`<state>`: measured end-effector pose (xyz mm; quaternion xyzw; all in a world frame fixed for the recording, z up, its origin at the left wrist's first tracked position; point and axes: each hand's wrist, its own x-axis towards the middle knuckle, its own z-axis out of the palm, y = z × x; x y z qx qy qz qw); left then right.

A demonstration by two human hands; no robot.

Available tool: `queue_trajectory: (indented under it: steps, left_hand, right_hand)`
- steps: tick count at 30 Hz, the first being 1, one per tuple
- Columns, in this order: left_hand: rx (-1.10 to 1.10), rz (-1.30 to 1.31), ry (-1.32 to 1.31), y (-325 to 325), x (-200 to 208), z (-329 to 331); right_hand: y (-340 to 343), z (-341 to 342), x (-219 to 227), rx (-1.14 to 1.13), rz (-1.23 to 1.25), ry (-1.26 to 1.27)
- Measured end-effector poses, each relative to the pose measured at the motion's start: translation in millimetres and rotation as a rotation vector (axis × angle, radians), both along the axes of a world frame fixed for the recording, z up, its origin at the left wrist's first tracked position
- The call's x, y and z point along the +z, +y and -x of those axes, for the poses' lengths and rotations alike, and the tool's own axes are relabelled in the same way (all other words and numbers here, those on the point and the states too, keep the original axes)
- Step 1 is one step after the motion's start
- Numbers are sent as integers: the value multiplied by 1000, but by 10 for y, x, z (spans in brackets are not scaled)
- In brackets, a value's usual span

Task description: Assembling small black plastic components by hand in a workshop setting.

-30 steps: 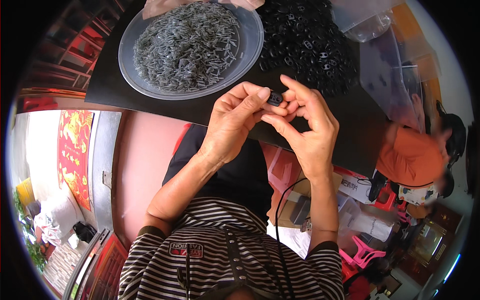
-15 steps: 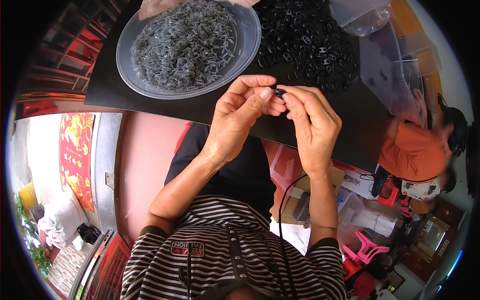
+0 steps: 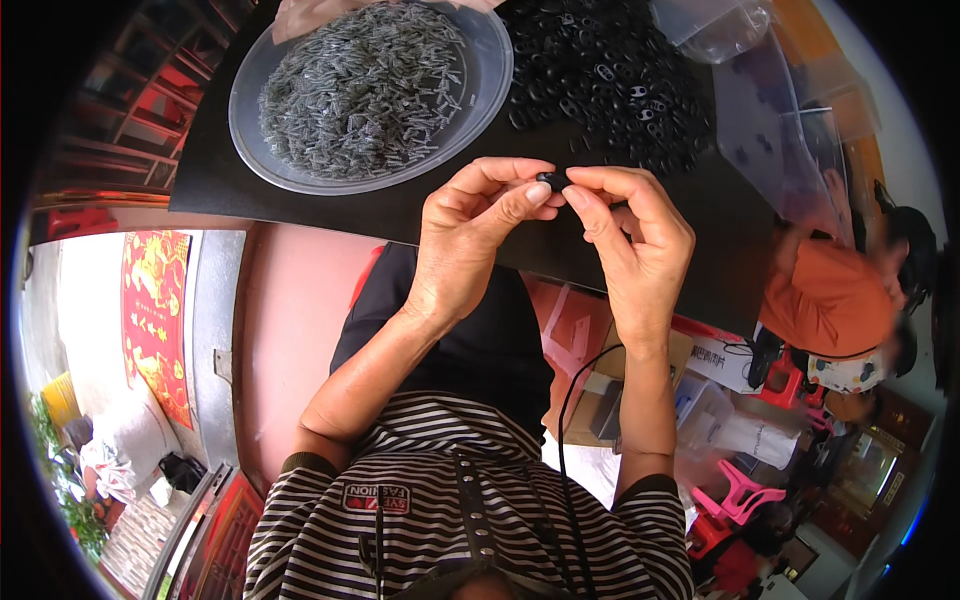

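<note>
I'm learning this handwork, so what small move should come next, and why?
Perhaps press the small black piece gently with the right hand while the left hand steadies it, since both hands pinch it from opposite sides.

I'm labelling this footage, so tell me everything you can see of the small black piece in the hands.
The small black piece looks smooth, slightly glossy, like plastic, with a rounded outline; finer parts are too small and covered to make out. It is held above the black tabletop, its left end gripped by the left hand, its right end between the right hand's thumb and index finger.
</note>
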<state>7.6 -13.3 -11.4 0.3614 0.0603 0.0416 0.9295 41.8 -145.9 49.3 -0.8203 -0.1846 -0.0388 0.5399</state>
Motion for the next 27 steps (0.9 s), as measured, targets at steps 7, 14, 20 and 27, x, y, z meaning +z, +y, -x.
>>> queue_trajectory:
  steps: [7,14,20,27]
  left_hand:
    - [-70,-34,-5,-20,1,-26]
    - [-75,-61,39,-36,30,-40]
    - [-109,-8,42,1,52,-26]
    - [-144,9,16,27,27,-25]
  right_hand:
    - [-34,13,-44,1,-90,131]
    - [-45,18,-183,-22,-370,356]
    - [-45,41,-98,-42,-286,301]
    - [-54,50,-106,-46,-237,243]
